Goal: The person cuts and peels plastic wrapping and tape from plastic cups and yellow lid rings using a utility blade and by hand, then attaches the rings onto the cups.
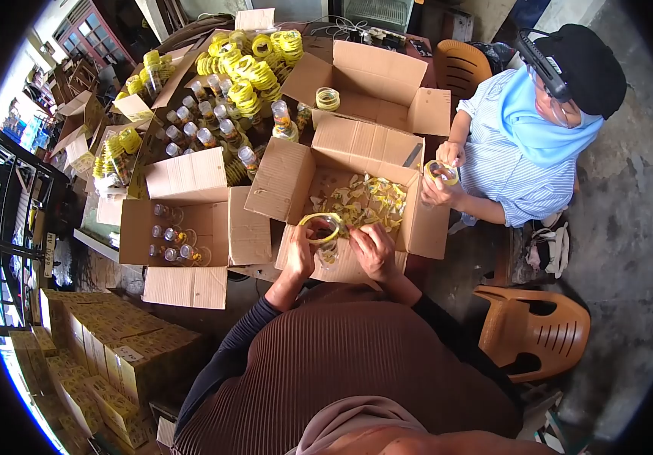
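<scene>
Our left hand [300, 254] and right hand [376, 250] meet just over the near edge of the open scrap box [296, 178], both clenched on one clear jar [326, 231] with a yellow band round its mouth. Left grip wraps the jar's left side, right grip pinches at its right rim; the jar sits tilted between them.

Inside the scrap box, beyond the jar: a loose heap of yellow label scraps [364, 201].

Left of the scrap box: a second open carton [182, 227] holding a few clear jars lying along its floor.

Beyond the scrap box: an empty-looking carton [372, 83] with one yellow roll [328, 98] at its left wall; further left of that, a pile of yellow rolls [250, 64] and standing capped jars [205, 125] on the counter [262, 269].

Right of the scrap box: a co-worker in a striped shirt [505, 163], hands on another jar [440, 173] at the box's far right corner.

Near right of us, well apart from the box: an orange plastic chair [539, 334]
</scene>
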Demonstrator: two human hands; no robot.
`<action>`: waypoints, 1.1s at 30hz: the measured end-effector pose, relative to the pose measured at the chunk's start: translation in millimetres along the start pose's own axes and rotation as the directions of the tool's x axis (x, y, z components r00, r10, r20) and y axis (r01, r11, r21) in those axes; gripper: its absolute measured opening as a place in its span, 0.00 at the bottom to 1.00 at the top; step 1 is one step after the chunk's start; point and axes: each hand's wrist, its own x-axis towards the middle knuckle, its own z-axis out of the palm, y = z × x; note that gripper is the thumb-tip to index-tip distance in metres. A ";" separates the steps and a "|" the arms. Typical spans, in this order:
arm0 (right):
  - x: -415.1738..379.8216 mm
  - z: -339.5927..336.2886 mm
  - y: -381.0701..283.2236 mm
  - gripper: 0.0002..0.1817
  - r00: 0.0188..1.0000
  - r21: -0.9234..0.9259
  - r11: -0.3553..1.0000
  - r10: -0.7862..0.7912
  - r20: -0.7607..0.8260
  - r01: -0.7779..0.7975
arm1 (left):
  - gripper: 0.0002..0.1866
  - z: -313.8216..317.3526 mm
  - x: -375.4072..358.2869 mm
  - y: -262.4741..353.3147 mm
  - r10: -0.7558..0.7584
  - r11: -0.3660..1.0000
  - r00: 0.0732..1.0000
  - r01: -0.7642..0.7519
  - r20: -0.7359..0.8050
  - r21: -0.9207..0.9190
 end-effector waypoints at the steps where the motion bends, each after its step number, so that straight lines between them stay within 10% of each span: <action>1: -4.9 2.7 8.9 0.16 0.999 -0.032 0.999 0.039 0.024 -0.038 | 0.19 3.1 -3.3 5.3 -0.001 1.000 1.000 0.001 0.001 0.001; 7: -2.3 -5.5 11.5 0.10 0.978 0.025 0.980 0.198 -0.072 -0.196 | 0.20 0.8 -4.6 10.4 0.034 0.999 0.999 -0.034 0.032 0.020; 9: 5.0 -15.0 -5.8 0.11 0.986 0.034 0.988 0.153 -0.074 -0.150 | 0.21 -3.7 -6.4 8.4 0.283 0.881 0.945 -0.324 0.165 0.344; 25: 5.3 -6.4 2.7 0.14 0.995 0.024 0.997 0.071 0.064 -0.073 | 0.26 -7.4 3.4 5.2 0.342 0.744 0.912 -0.409 0.225 0.528; 27: 3.0 -3.9 4.5 0.13 0.995 0.043 0.996 0.082 0.063 -0.084 | 0.26 -2.6 2.1 7.7 0.146 0.950 0.988 -0.154 0.053 0.270; 29: -3.8 2.0 8.4 0.12 0.993 0.060 0.993 0.097 0.063 -0.101 | 0.25 -13.5 7.2 1.7 0.190 0.925 0.978 -0.208 0.086 0.317; 33: -34.1 22.9 39.9 0.08 0.869 0.262 0.842 0.394 0.299 -0.472 | 0.25 -18.3 9.0 12.2 0.261 0.858 0.951 -0.308 0.167 0.411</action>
